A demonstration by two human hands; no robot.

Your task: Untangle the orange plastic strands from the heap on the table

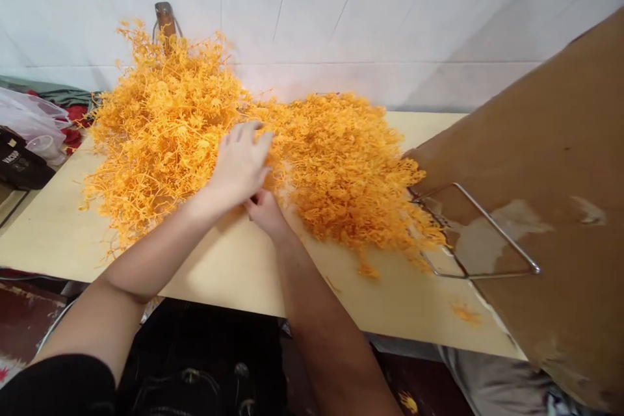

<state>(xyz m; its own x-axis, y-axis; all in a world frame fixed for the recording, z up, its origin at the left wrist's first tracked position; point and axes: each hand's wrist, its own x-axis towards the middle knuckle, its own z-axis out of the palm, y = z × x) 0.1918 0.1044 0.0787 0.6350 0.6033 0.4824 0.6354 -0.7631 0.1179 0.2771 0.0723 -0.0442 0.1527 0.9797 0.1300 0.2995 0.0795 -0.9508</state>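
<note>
Head view: sorting looks under way. The left hand (240, 166) lies spread on the orange strands (253, 156) heaped on the worktop (234, 273); the right hand (263, 210) sits beneath it, grip hidden. Next, separating a clump calls for gentle pulling.

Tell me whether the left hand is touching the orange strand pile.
Touching. The head view shows the left hand lying palm-down on the orange strand pile, fingers spread over the strands with no gap.
</note>
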